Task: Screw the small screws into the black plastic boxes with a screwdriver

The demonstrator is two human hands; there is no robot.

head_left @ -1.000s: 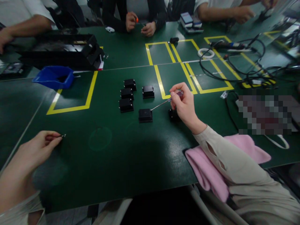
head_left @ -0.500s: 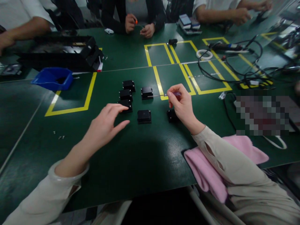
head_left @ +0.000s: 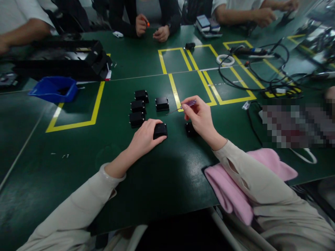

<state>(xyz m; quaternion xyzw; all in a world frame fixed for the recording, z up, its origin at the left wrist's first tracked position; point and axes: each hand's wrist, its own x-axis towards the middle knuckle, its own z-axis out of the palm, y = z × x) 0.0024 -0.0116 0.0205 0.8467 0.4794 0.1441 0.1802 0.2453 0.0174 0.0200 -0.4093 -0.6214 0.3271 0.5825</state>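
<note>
My left hand [head_left: 145, 136] grips a small black box [head_left: 160, 130] on the green table, thumb at its near side and fingers over its far side. In my right hand [head_left: 200, 115] is a thin screwdriver [head_left: 192, 103] with a purple handle, its shaft slanting down and left. Its tip lies over the table between the held box and another black box [head_left: 162, 103] behind it. To the left, more black boxes stand in a column, the nearest being this one [head_left: 136, 119]. A further black piece [head_left: 189, 129] is partly hidden under my right hand.
A blue scoop-shaped bin [head_left: 56, 89] and a stack of black trays [head_left: 65, 61] stand at the left. Several small screws [head_left: 65, 156] lie nearer. A pink cloth [head_left: 230, 181] is by my right forearm; cables [head_left: 274, 78] are coiled at right. Co-workers' hands [head_left: 161, 33] are across the table.
My left hand has moved right from the column of boxes and closed on the near box. The screwdriver's tip has swung off the far box, toward me.
</note>
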